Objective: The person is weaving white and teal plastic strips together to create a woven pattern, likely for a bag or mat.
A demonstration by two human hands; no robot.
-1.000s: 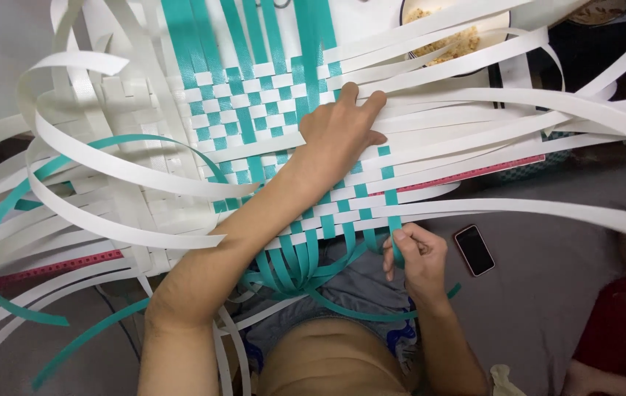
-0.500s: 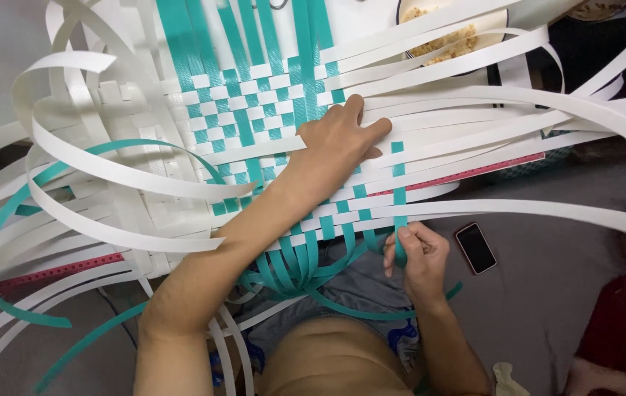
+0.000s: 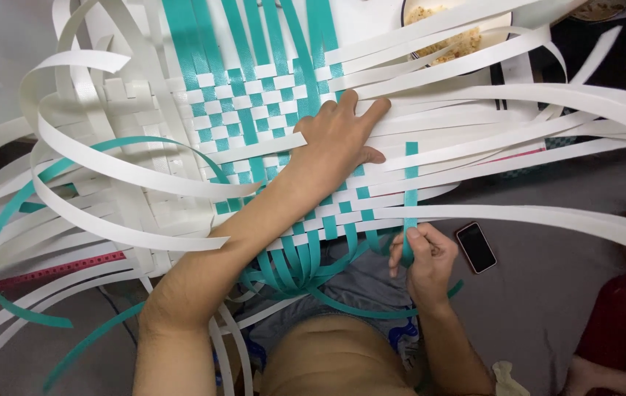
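A: Look, the left hand (image 3: 342, 139) lies flat on the woven mat (image 3: 269, 110), fingers spread open and holding nothing, only pressing the white strips (image 3: 474, 158) down where they cross the teal ones.

B: And the right hand (image 3: 424, 257)?

A: Its fingers are closed in a pinch on one teal strip (image 3: 410, 191). This strip goes up from the hand, near the person's lap, and passes over and under the last white strips at the right edge of the weave.

B: What can go wrong, do you think?

A: I think the strip can slide out of its row. The weave at that edge looks loose, with gaps between the strips, so a pull that is too strong may drag it crooked or lift the neighbours.

B: The flat hand prevents this, no?

A: Only partly. It presses the middle, not the edge. If it lifts, the long white strips, which curl up freely on all sides, may spring and open the crossings.

B: I see also a phone (image 3: 476, 247) on the floor just beside the right hand.

A: Yes, and a plate of food (image 3: 449, 40) at the far side, partly under white strips. A swinging strip end may sweep into the food, I am afraid.

B: The teal loops (image 3: 291, 268) near the lap look tangled too.

A: They can catch each other when one is pulled.
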